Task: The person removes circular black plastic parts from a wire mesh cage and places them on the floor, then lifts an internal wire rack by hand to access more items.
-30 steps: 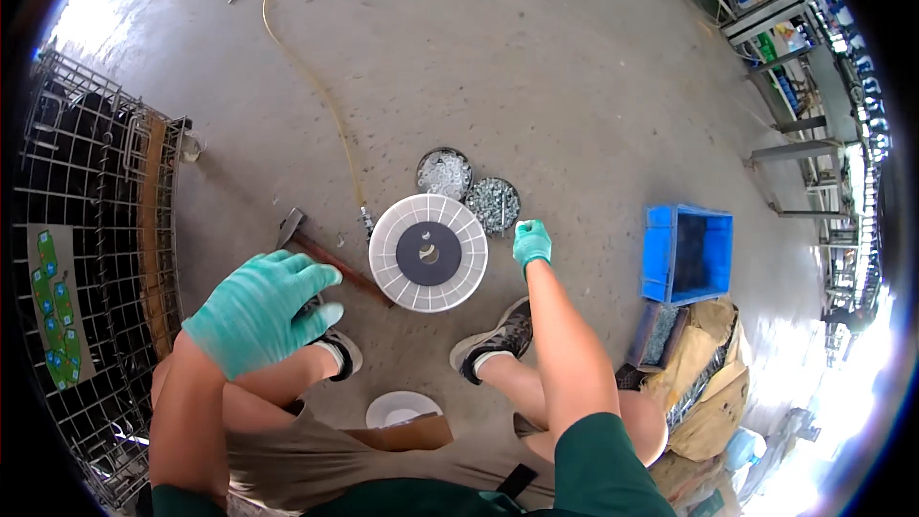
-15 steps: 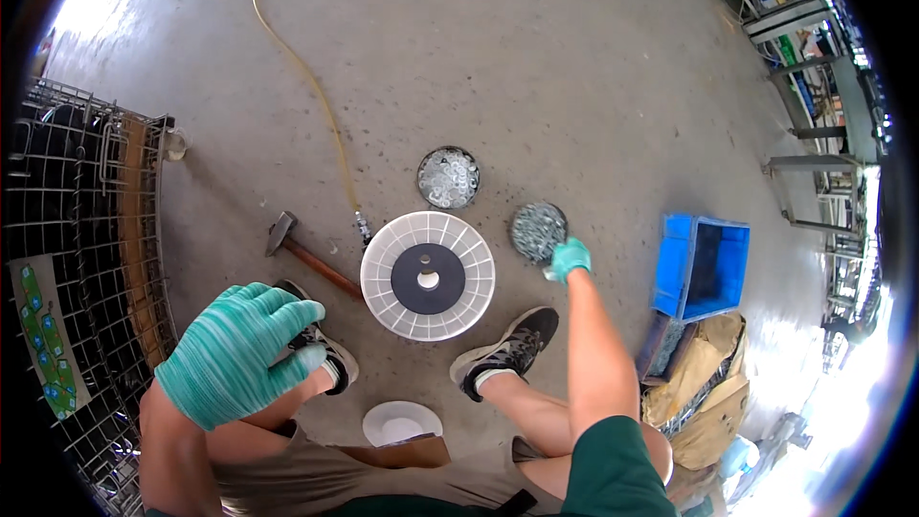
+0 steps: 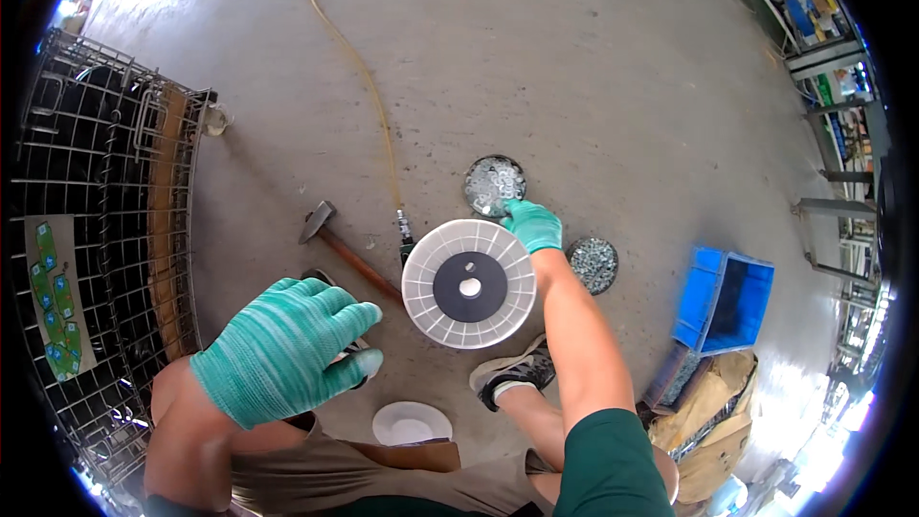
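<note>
While the left hand (image 3: pixel 287 354) hangs over the left side of the floor (image 3: pixel 670 115), its gloved fingers curve loosely, with a gap before the thumb and nothing visible in it. Rightward of it lies a hammer (image 3: pixel 359 263), likely head-heavy and best taken by the wooden handle, which points toward a white drum (image 3: pixel 419 280). That drum, topped by a dark disc (image 3: pixel 450 295), looks like stiff, light plastic, easiest to steady with both palms on its outer rim. Just beyond the drum's far edge, a round dish (image 3: pixel 467 186) sits on the floor, filled with small pale rings (image 3: pixel 491 182); these look light, hard and smooth, so they would probably slide under knitted gloves and suit a pinch across the edge, one at a time. The right hand (image 3: pixel 533 225) is at the dish's lower right rim, its fingertips turned inward; whether they grip a ring or the rim, I cannot tell. Farther right, near the forearm, a second dish (image 3: pixel 617 268) carries grey metal pieces (image 3: pixel 592 264), presumably heavier and rigid, better scooped from the middle than picked off the rim.
</note>
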### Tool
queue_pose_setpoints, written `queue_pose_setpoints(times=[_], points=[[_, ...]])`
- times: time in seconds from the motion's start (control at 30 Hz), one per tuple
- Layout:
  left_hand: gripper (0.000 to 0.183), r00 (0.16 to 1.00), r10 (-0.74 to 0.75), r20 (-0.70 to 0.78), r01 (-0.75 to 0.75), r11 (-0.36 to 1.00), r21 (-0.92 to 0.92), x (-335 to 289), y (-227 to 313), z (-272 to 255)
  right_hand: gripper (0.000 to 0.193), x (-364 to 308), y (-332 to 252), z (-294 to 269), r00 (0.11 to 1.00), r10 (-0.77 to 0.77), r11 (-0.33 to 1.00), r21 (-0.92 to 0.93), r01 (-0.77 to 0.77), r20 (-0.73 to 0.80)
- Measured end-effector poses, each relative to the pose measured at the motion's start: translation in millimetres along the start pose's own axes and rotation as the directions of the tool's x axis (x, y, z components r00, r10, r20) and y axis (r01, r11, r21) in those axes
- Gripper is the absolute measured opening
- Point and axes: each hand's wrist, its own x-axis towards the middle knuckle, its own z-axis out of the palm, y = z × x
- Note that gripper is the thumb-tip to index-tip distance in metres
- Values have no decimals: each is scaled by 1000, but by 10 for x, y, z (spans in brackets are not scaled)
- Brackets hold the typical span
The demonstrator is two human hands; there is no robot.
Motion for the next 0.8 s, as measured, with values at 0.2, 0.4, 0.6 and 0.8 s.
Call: queue_pose_setpoints(times=[0.2,0.4,0.6,0.8], points=[[40,999,20,-42,-21,1000,-17,-29,-39,12,28,-283,278,-116,977,194,981,6,-194,-91],[40,999,30,-39,-30,1000,-4,-7,-12,-16,32,-732,456,-219,883,352,934,178,-310,-310],[35,989,111,-93,-108,993,41,-178,12,30,76,-1140,972,583,900,367,928,25,-372,-236],[32,999,-51,-11,52,998,32,-58,-67,340,71,-1083,1185,819,948,179,984,34,-177,-262]])
